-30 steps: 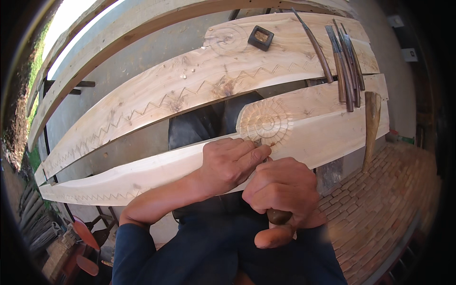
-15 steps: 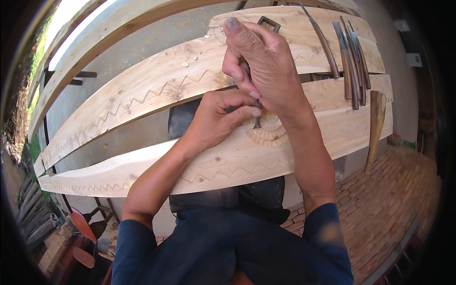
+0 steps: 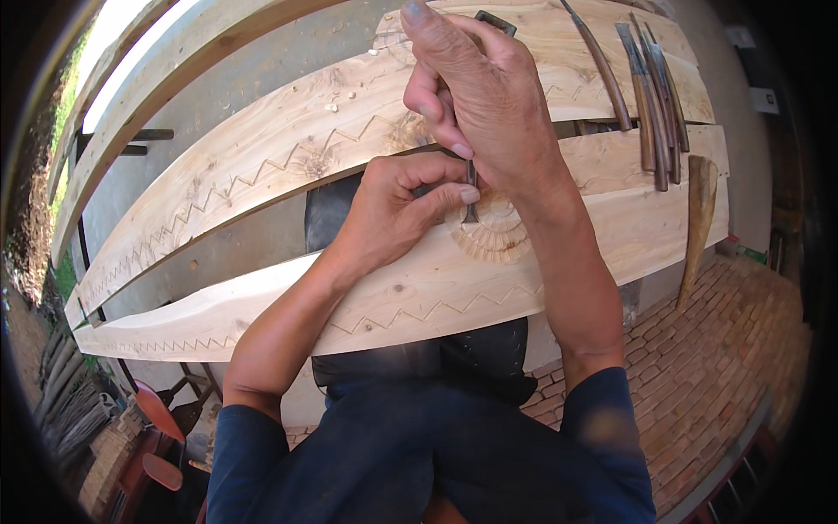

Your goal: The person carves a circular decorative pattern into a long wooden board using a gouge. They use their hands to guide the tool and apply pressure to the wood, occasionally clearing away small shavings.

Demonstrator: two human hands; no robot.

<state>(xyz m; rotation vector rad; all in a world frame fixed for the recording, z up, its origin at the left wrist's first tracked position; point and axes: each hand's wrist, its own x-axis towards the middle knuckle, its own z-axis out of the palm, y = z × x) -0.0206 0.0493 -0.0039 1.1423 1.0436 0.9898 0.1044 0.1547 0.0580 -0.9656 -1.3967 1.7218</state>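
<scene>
Presently a long pale far plank (image 3: 279, 131) is lying beyond the carved rosette (image 3: 497, 249), a zigzag line running along it. The near plank (image 3: 419, 284) is bearing the rosette and is stretching away to both its left and right, narrowing leftward. Well right of the rosette, a wooden club (image 3: 701, 218) is crossing the near plank's edge, thick end away from the person. Beyond and right of the rosette, a cluster of wood-handled chisels (image 3: 647, 140) is lying with blades pointing away. Above the rosette, the right hand (image 3: 489, 96) is closing in a fist around the upper part of a flat chisel (image 3: 470, 212), thumb sticking out; the handle is hiding inside. Just left of the rosette, the left hand (image 3: 401, 201) is pinching the shank between thumb and fingers. Well beyond the rosette, a black box (image 3: 496, 23) is showing only partly, its contents hiding behind the right hand. The flat chisel's flared edge is meeting the rosette's left part, pointing toward the person; its long axis is running near to far, steepness unclear. Small wood chips (image 3: 332, 107) are lying beyond and left of the rosette.
</scene>
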